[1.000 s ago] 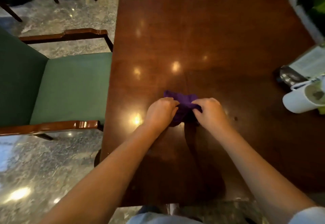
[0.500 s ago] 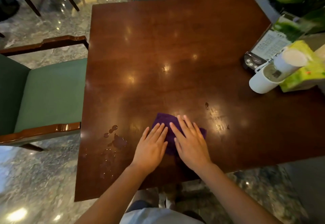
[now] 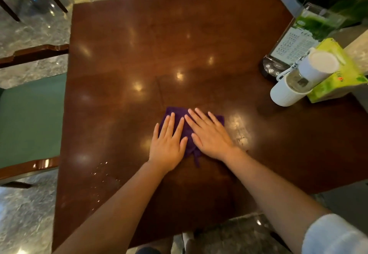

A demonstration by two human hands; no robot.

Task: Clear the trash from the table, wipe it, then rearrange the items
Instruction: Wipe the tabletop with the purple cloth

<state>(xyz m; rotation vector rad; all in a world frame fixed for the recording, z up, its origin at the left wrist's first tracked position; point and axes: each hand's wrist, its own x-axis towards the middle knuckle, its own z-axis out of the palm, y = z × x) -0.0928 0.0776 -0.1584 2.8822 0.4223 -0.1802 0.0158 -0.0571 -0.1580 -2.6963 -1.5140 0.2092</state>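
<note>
Fingers (image 3: 169, 126) of the left hand (image 3: 167, 146) lie straight and slightly spread, pressing flat on the purple cloth (image 3: 187, 132) at centre frame, with water droplets (image 3: 101, 172) unwiped on the tabletop (image 3: 179, 34) at lower left. Beside it, the right hand (image 3: 211, 136) presses the same cloth with straight fingers, nothing gripped. Further right, at the frame's right edge, a white cup (image 3: 284, 92), a bottle (image 3: 314, 68), a green tissue pack (image 3: 338, 74) and a menu stand (image 3: 288, 48) crowd together; a wide rightward sweep could, I judge, knock the cup over or miss the droplets.
</note>
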